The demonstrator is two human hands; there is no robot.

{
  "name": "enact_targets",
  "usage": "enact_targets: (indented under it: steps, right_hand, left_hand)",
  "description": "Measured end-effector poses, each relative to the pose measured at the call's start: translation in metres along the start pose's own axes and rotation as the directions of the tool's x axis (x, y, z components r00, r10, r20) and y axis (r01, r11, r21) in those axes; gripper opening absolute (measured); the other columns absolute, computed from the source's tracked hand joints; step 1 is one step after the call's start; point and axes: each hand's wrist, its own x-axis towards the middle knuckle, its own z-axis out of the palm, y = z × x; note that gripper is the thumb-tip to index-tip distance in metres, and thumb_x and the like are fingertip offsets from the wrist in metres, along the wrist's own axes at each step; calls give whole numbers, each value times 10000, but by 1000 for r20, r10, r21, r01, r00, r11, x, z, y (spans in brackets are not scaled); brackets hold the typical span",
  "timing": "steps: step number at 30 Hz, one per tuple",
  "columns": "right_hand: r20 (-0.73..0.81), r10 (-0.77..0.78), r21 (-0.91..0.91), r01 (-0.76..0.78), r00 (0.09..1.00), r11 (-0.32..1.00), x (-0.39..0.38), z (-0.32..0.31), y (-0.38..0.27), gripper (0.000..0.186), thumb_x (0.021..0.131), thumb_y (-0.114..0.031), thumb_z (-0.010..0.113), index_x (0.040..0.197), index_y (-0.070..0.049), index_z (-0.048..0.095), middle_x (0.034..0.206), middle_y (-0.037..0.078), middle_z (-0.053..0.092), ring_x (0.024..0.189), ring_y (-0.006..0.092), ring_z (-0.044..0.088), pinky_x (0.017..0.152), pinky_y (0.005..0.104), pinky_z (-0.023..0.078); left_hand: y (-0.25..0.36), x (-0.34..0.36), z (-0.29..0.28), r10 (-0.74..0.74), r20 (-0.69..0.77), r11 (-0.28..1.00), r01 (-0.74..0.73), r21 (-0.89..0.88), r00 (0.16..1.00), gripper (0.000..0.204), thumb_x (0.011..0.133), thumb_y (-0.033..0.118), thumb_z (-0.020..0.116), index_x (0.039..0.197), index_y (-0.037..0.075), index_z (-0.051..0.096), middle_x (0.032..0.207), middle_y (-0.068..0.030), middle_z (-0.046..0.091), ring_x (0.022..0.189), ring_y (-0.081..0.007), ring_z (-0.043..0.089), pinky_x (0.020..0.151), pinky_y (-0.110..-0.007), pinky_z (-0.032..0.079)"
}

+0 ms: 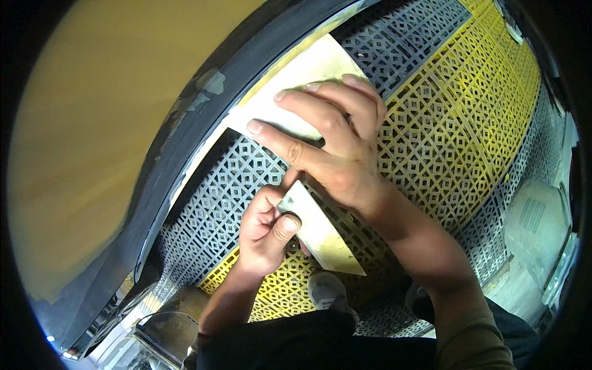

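Above grid floor tiles [444,111], left grip [266,229] pinches the scraper [320,234]; right grip [327,139] presses a pale sheet [296,77] flat.

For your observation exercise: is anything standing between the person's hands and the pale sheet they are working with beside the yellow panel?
Nothing visible does. The right hand lies flat on the pale sheet, fingers spread on it, and the left hand has its grip on the lower strip of the same pale material.

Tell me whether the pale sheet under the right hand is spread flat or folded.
Spread flat: the right hand presses the pale sheet with fingers stretched out, no fold visible.
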Motion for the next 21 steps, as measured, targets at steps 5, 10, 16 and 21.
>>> enact_targets:
  steps: [5, 10, 16, 21]
  right_hand:
    - [-2, -11, -5, 11, 1000, 1000, 2, 7, -3, 435, 755, -323, 664, 1164, -268, 799, 1264, -51, 641, 1212, 177, 531, 1144, 472, 305]
    - [21, -9, -18, 10, 1000, 1000, 2, 10, -3, 420, 767, -320, 662, 1162, -273, 796, 1271, -60, 627, 1223, 175, 521, 1145, 467, 311]
    - [74, 14, -16, -13, 997, 1000, -5, 13, -1, 402, 783, -299, 664, 1163, -262, 790, 1284, -40, 614, 1248, 189, 509, 1144, 471, 311]
    - [136, 24, -22, -21, 990, 1000, -29, 19, 7, 369, 805, -296, 667, 1149, -252, 792, 1269, -17, 622, 1233, 195, 517, 1110, 457, 326]
  left_hand:
    - [4, -1, -6, -17, 7, 1000, 17, -6, 1000, 264, 1033, 229, 660, 1080, 27, 496, 1603, -294, 359, 813, -173, 705, 585, -273, 591]
    - [5, 0, -9, -13, 14, 1000, 13, -1, 1000, 257, 1037, 224, 652, 1083, 24, 498, 1621, -293, 333, 796, -171, 706, 583, -278, 589]
    - [-9, 0, -19, -33, -2, 999, 33, 19, 999, 278, 1029, 241, 663, 1084, 39, 480, 1453, -252, 505, 773, -159, 693, 565, -268, 592]
    - [-17, -9, -16, -140, -33, 989, 141, 53, 990, 253, 1047, 256, 634, 1056, 59, 475, 930, -97, 666, 688, -150, 657, 553, -283, 562]
